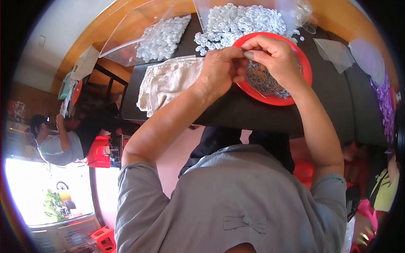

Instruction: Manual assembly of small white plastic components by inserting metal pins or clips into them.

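Observation:
My left hand point(223, 69) and my right hand point(272, 55) meet fingertip to fingertip over the near-left part of a red bowl point(307, 69). Both are pinched closed, and whatever lies between the fingers is too small or hidden to name. Many small grey metal pieces point(263, 84) fill the bowl, their exact kind unclear. Behind the hands spreads a heap of small white, clear oval plastic pieces point(244, 20), some loose on the dark table point(253, 116). A folded beige cloth point(168, 82) lies by my left forearm.
A clear plastic bag point(162, 38) with more white pieces rests at the back left. Clear plastic sheets point(335, 55) lie to the right, and a purple chain point(384, 109) hangs past the right edge. Another person point(63, 143) sits at the far left near a red chair point(100, 152).

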`<state>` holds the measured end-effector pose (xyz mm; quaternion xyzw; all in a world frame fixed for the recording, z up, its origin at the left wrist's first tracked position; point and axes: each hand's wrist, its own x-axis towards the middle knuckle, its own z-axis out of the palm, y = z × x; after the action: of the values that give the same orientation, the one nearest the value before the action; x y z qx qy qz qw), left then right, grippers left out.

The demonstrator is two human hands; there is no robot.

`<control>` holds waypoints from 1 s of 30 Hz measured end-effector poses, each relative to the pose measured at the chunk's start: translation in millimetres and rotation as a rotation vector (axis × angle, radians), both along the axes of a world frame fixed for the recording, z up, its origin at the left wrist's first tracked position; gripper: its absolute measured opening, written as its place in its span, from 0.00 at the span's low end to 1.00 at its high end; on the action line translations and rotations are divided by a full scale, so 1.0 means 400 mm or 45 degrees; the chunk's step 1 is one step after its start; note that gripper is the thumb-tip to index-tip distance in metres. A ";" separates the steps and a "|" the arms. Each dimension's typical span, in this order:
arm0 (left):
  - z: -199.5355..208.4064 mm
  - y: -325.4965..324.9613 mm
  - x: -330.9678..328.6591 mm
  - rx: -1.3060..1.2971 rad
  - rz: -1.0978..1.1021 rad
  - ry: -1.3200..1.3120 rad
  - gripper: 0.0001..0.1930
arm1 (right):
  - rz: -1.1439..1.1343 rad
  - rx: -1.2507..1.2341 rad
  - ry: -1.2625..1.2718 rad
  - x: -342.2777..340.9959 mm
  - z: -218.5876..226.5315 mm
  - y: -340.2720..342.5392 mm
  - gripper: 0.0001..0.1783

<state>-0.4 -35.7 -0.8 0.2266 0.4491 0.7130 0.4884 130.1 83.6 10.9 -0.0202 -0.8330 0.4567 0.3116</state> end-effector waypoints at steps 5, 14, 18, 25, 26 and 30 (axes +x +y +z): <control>0.001 0.024 0.005 -0.024 -0.052 -0.162 0.05 | -0.036 -0.344 -0.121 -0.001 0.001 0.019 0.08; 0.009 0.030 0.007 -0.039 -0.015 -0.158 0.07 | -0.099 -0.489 -0.164 -0.006 -0.004 0.030 0.07; 0.014 0.037 0.000 -0.053 -0.004 -0.168 0.07 | -0.162 -0.427 -0.140 -0.011 -0.009 0.032 0.06; 0.021 0.038 -0.016 -0.119 -0.068 -0.027 0.08 | -0.262 -0.285 -0.112 -0.008 -0.012 0.024 0.04; 0.025 0.038 -0.019 -0.133 -0.084 0.037 0.08 | -0.264 -0.288 -0.111 -0.005 -0.013 0.025 0.04; 0.014 0.054 -0.137 -0.317 0.345 0.981 0.06 | -0.320 -0.280 -0.046 0.001 -0.003 0.016 0.03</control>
<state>-55.4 -14.2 4.6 0.3546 0.7073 0.5742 0.2104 130.6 90.1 9.7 -0.1665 -0.7744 0.5022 0.3470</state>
